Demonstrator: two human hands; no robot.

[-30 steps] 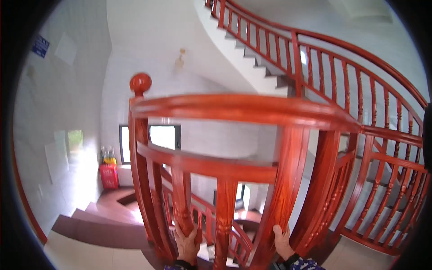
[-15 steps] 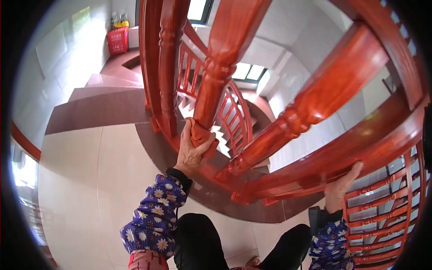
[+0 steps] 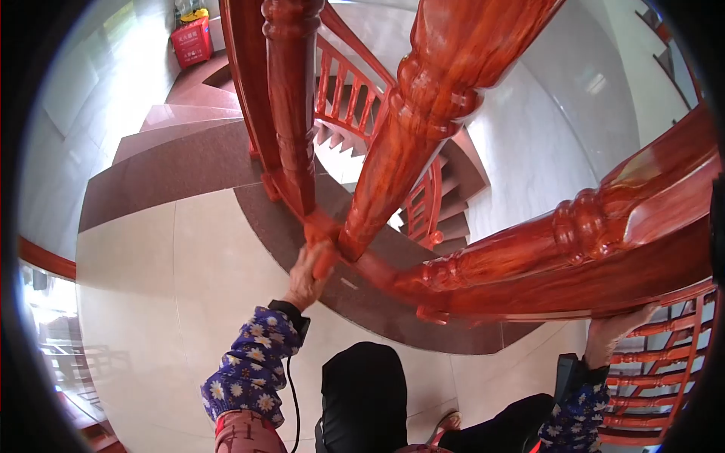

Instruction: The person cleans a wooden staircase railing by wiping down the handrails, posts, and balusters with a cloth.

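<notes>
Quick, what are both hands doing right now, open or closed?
Left hand: closed on an orange cloth, at the bottom rail.
Right hand: against the thick red post; fingers partly hidden, so open or closed can't be told.

left hand [image 3: 304, 278] grips a motion-blurred orange-red cloth [image 3: 325, 261] at the curved red-brown wooden bottom rail [image 3: 370, 269]; right hand [image 3: 613, 332] contacts a thick, glossy red-brown wooden post [image 3: 559, 293].

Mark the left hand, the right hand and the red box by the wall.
Left hand [image 3: 304, 278]: head view, on the back of the hand.
Right hand [image 3: 609, 334]: head view, on the middle of the hand.
Red box [image 3: 191, 44]: head view, on its lettered front.
</notes>
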